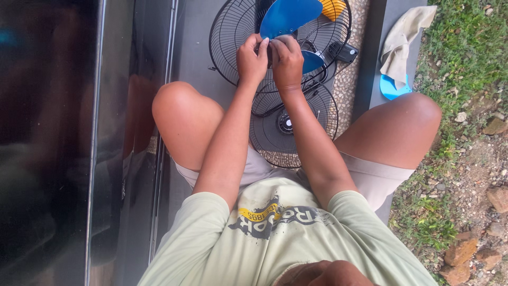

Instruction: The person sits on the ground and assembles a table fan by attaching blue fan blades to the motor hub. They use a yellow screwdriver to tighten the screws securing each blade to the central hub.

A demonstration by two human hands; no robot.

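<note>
Both hands, left (252, 59) and right (286, 61), pinch the hub of a blue fan blade (288, 17) at twelve o'clock, over two black grilles (231, 37). Blade fitting seems underway; steady fingertip alignment comes next.

Grey concrete step and pebbled floor with fan parts

A pebbled floor (346, 79) runs down the upper middle of the frame; on it lie a large black wire fan guard (233, 37) at the top and a second guard (275, 137) below it, overlapping. On the grey step (373, 47) to the right rest a beige cloth (405, 39) and a blue fan blade (390, 89), beside the grass (465, 47).
</note>
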